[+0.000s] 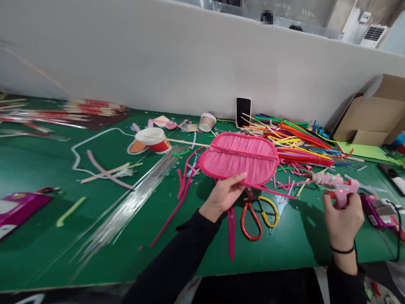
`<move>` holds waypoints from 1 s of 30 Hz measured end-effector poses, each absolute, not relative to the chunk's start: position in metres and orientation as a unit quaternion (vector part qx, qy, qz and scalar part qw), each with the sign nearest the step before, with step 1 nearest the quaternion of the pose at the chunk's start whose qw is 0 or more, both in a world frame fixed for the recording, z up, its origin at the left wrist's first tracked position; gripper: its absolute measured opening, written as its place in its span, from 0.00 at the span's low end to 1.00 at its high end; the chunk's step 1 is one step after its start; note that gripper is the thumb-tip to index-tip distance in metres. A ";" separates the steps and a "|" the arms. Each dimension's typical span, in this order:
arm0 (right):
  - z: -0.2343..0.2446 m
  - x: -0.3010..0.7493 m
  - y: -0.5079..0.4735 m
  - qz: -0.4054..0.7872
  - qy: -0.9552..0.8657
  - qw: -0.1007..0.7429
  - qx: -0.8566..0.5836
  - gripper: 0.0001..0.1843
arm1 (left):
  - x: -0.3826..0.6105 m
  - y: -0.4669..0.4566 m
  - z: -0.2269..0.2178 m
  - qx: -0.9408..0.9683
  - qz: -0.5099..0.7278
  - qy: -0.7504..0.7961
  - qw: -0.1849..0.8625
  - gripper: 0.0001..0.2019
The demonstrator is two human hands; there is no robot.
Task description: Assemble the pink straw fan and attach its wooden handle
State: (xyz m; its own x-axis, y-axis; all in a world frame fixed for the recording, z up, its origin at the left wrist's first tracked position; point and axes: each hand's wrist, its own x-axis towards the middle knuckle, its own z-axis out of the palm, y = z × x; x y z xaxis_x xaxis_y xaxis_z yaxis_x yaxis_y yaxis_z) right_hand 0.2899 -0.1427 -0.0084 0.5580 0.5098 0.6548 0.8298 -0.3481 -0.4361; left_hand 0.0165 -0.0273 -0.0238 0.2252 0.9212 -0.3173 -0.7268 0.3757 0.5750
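Note:
My left hand (226, 192) is closed on the lower edge of a pink oval fan (240, 158), its thumb on top. The fan is made of pink fuzzy strips with a darker pink rim, a rib across its middle and a thin wooden stick pointing left. One loose strip end (275, 193) sticks out along its lower right edge. On the right, my right hand (343, 217) is wrapped round a pink hot glue gun (340, 185), whose nozzle points left toward the fan but stays apart from it. Scissors (259, 213) with red and yellow handles lie just below the fan.
Colourful pipe cleaners (300, 143) are piled behind the fan, near a phone (243, 112) leaning on the partition. A bundle of thin wires (133, 202), a paper cup (155, 141) and pink strips (230, 236) lie on the green table (126, 261). A cardboard box (370, 112) stands at right.

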 end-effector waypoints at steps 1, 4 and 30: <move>-0.005 0.287 -0.140 -0.212 -0.431 0.395 -0.783 0.17 | 0.018 -0.029 -0.023 0.156 0.539 0.330 0.759 0.09; 0.005 0.277 -0.130 -0.206 -0.453 0.429 -0.753 0.17 | 0.021 -0.033 -0.019 0.190 0.528 0.350 0.750 0.12; -0.024 0.245 -0.102 -0.196 -0.629 0.438 -0.612 0.10 | 0.011 -0.037 -0.038 0.365 0.489 0.322 0.724 0.08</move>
State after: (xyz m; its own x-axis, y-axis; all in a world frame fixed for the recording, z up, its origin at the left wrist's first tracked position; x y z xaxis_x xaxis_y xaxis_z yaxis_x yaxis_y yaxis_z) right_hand 0.2448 -0.1018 -0.0238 0.1316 0.5972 0.7912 0.9414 0.1748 -0.2885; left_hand 0.0113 -0.0367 -0.0381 0.3140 0.9430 -0.1100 -0.4730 0.2558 0.8431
